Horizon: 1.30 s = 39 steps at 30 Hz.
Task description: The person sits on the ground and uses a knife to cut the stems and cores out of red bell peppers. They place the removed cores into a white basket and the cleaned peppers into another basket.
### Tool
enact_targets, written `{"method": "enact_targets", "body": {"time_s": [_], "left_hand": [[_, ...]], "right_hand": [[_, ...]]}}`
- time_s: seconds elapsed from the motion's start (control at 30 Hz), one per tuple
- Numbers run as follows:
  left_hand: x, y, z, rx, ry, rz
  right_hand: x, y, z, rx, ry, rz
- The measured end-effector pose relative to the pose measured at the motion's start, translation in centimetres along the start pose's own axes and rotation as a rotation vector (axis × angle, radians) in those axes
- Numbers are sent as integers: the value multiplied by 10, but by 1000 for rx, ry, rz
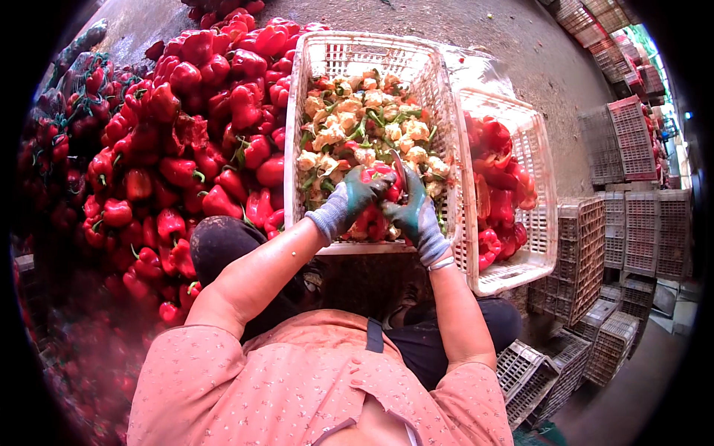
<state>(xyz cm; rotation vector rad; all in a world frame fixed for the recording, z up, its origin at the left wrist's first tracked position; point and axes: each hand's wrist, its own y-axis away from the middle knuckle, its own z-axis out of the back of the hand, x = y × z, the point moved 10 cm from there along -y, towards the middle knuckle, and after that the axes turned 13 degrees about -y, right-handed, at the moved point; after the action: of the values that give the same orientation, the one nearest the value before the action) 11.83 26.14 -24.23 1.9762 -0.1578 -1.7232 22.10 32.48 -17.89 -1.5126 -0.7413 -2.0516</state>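
Observation:
Both my hands wear grey gloves with green coated palms, over the near part of a white plastic crate (294,141). Closed round a red bell pepper (394,189) is my left hand (351,199). My right hand (413,212) is closed on a small knife (399,165) with a curved blade, its handle hidden in the glove; the blade rises beside the pepper. Pale pepper cores (346,119) with green stems fill the crate below. Some red pepper pieces (370,223) lie at its near end, under my hands.
A heap of whole red peppers (178,171) spreads to my left. At right stands a second white crate (539,156), with cored red peppers (497,193) in its left part. Stacked crates (573,260) rise further right. My knees are close to the first crate's near edge.

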Motion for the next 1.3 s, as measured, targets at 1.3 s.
{"method": "enact_targets", "body": {"time_s": [1.3], "left_hand": [[-25,11,-7,166,-484,91]], "right_hand": [[-4,12,3,41,-225,-68]]}}
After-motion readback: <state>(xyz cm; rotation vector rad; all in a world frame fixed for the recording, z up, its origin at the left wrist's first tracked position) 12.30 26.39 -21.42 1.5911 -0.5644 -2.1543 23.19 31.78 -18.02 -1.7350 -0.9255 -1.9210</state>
